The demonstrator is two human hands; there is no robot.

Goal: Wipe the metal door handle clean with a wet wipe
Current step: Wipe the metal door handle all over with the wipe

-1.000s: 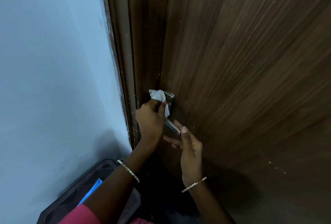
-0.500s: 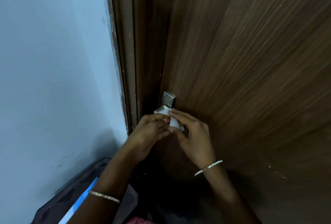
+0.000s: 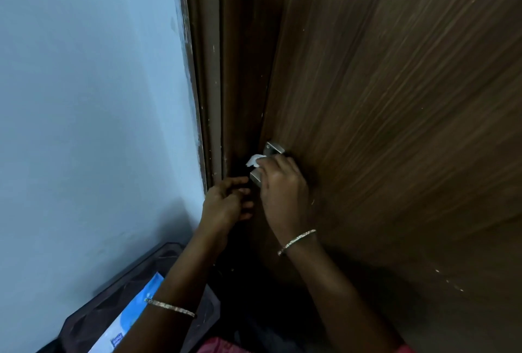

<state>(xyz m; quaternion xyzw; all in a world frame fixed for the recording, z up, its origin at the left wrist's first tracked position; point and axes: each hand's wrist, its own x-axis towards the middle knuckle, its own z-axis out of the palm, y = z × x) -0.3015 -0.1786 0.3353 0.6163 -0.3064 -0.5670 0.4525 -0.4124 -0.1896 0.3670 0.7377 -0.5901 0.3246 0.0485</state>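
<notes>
Dim, soft-focus view — deep shadow below, wide-angle bending at edges.

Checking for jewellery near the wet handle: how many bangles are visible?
2: one bangle on the right wrist below the wipe, one bangle on the left forearm, lower. None seems hidden.

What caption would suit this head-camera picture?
Right hand presses a white wet wipe on the metal door handle; left hand hovers beside it.

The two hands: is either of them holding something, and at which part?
The right hand holds the white wet wipe in its fingertips, pressed on the metal door handle. The left hand holds nothing visible.
</notes>
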